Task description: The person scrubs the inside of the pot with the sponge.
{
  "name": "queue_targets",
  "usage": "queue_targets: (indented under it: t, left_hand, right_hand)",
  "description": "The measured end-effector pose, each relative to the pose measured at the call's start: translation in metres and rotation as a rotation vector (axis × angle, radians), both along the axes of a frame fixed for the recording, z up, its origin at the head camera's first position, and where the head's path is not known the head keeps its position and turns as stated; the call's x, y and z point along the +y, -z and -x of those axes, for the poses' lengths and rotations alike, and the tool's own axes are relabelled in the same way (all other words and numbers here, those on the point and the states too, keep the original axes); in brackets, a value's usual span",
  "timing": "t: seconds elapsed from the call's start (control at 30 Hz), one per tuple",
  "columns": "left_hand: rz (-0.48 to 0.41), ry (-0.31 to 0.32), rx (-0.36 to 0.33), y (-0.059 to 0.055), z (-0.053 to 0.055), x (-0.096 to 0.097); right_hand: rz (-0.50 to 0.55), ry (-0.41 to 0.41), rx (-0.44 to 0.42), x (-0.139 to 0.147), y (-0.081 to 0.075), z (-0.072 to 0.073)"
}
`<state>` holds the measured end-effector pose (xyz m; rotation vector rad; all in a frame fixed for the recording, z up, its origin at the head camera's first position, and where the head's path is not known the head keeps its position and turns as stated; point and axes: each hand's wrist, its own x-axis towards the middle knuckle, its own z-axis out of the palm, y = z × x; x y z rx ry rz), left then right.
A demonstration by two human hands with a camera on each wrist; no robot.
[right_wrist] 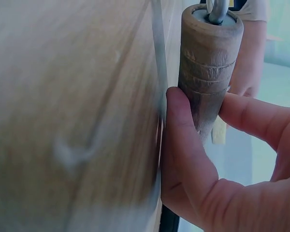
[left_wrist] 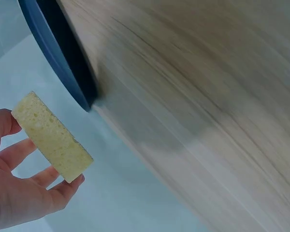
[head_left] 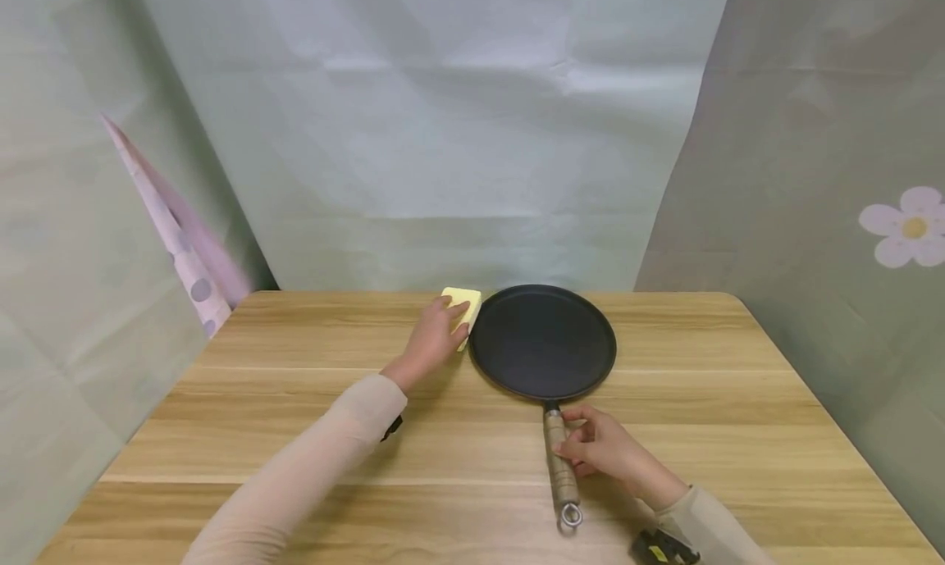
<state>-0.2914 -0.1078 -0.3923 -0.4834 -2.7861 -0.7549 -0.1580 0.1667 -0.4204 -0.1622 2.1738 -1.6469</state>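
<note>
My left hand [head_left: 439, 335] grips a yellow sponge [head_left: 459, 298] just left of the pan's rim, near the back of the table. In the left wrist view the fingers and thumb hold the sponge [left_wrist: 53, 137] by its edges, beside the dark pan rim [left_wrist: 63, 53]. A round, flat black pan [head_left: 542, 342] has its handle toward me. With thumb and fingers, my right hand [head_left: 601, 448] pinches the wooden handle [head_left: 559, 454]. The right wrist view shows the handle [right_wrist: 208, 63] between thumb and fingers, its metal hanging ring at the end.
A wood-grain table [head_left: 310, 434] lies under both hands. Pale cloth [head_left: 443, 138] hangs right behind its back edge and along both sides. A pink, dotted fold of cloth [head_left: 173, 229] stands at the left, and a printed flower [head_left: 914, 227] shows at the right.
</note>
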Motion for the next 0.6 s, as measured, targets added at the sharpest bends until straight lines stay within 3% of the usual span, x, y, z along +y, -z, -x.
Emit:
queue_targets:
  t: [0.23,0.6]
  left_hand:
    - [-0.007,-0.076,-0.048,0.006,0.007,-0.022]
    - [0.063,-0.147,-0.091,0.018,0.015,-0.047]
  right_hand:
    - [0.000,0.004,0.001,0.000,0.001,0.001]
    - [0.015,0.004,-0.004,0.001,0.000,0.001]
